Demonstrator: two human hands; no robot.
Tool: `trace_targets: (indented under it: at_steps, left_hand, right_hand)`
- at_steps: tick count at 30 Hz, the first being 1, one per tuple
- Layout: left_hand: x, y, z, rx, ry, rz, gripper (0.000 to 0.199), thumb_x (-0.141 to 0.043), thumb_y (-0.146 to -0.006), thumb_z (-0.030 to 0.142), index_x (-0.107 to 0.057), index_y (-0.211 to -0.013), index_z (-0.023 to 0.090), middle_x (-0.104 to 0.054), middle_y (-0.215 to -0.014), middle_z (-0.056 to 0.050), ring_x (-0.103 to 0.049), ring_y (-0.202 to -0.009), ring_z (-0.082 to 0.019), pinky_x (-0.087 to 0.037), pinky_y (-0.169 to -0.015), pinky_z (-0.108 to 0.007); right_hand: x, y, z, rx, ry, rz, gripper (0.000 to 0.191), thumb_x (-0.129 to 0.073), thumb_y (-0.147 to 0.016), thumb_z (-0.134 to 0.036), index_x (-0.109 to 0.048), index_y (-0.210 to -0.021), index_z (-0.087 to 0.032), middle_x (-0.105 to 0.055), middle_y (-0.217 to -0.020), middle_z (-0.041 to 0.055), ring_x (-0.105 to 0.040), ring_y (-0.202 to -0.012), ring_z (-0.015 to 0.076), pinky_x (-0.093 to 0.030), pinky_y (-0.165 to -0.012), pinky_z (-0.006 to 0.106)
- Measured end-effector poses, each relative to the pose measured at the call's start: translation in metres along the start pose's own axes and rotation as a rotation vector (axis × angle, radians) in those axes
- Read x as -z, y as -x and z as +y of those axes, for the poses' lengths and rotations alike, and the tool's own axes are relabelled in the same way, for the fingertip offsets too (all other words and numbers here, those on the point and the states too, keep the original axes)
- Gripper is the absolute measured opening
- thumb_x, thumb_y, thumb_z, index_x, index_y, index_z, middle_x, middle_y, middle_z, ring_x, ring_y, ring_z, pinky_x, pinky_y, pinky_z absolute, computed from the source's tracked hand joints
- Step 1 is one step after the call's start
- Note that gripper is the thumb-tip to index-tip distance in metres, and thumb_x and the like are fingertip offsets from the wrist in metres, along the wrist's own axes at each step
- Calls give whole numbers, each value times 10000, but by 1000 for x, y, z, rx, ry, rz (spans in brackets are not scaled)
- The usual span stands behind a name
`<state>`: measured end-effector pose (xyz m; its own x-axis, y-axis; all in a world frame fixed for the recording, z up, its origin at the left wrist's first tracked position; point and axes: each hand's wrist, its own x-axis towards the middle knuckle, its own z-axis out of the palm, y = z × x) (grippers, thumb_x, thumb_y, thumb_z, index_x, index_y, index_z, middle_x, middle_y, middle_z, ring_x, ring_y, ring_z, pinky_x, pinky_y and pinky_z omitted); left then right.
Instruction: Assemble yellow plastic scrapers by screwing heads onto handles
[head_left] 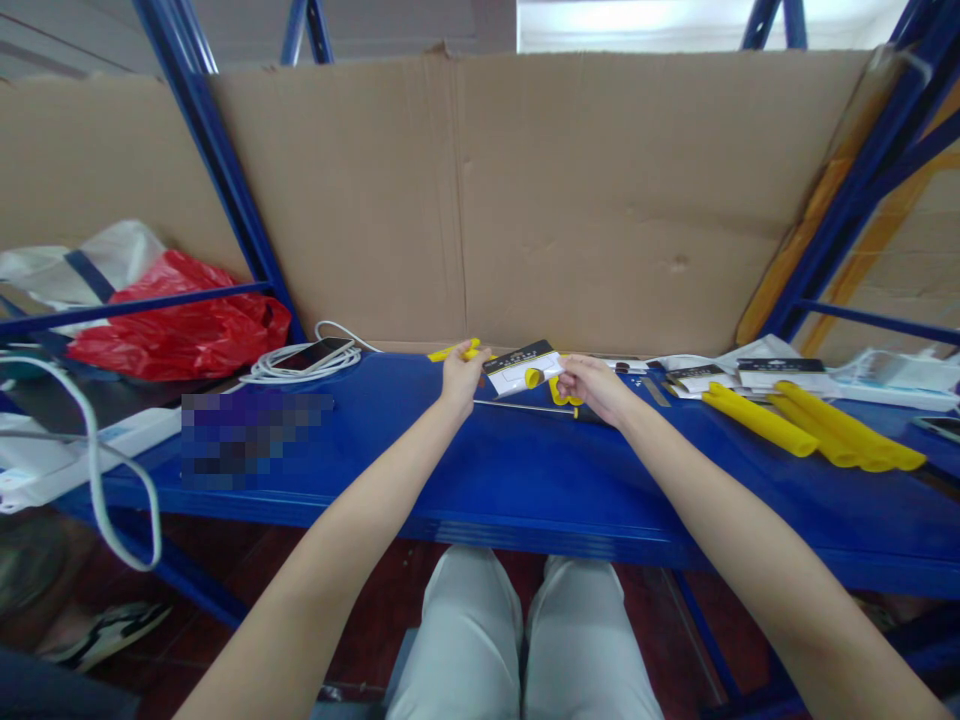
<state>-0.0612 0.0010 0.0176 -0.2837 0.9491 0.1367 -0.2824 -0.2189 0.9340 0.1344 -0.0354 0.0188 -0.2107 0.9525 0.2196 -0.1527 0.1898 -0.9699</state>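
Observation:
A small black-and-white printed card (512,376) is held up above the blue shelf, tilted, with a yellow curl (533,378) at its lower edge. My right hand (589,385) pinches the card's right end. At its left corner, my left hand (460,376) has its fingertips closed. A yellow strip (448,352) shows behind and against the left fingers; whether it is held too is unclear. Below the right hand, yellow curved pieces (564,394) and a thin metal rod with a dark handle (525,406), like a screwdriver, lie on the shelf.
On the right are yellow tubes (761,420), more printed cards (784,374) and a white power strip (885,395). Leftward lie a coiled white cable (300,372), a phone (319,352) and a red plastic bag (180,320). A cardboard panel (600,200) stands behind the blue shelf (517,480).

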Motion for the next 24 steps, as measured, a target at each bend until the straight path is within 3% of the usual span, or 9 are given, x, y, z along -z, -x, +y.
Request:
trace_targets:
  at_steps: [8, 14, 24]
  left_hand:
    - [0, 1, 0, 35, 29, -76, 626, -783, -707, 83, -527, -1275, 143, -637, -821, -10, -587, -537, -67, -482, -527, -180]
    - [-1, 6, 2, 95, 33, -150, 605, -755, -728, 55, -514, -1277, 135, -650, -781, -6, -596, -524, -75, -480, -518, -184]
    - [-1, 4, 2, 132, 171, -129, 546, -764, -663, -13, -579, -1152, 143, -691, -834, -30, -659, -625, -108, -553, -710, -256]
  right_hand:
    - [2, -1, -1, 20, -22, 30, 368, -789, -636, -450, -527, -681, -197, -371, -480, -81, -390, -482, 84, -355, -525, 254]
    - [1, 1, -3, 57, -32, 60, 381, -793, -618, -461, -527, -650, -190, -371, -474, -78, -385, -478, 77, -339, -511, 245]
    - [0, 5, -3, 68, 14, -42, 416, -824, -600, -470, -519, -622, -187, -440, -558, -57, -421, -532, 74, -358, -534, 244]
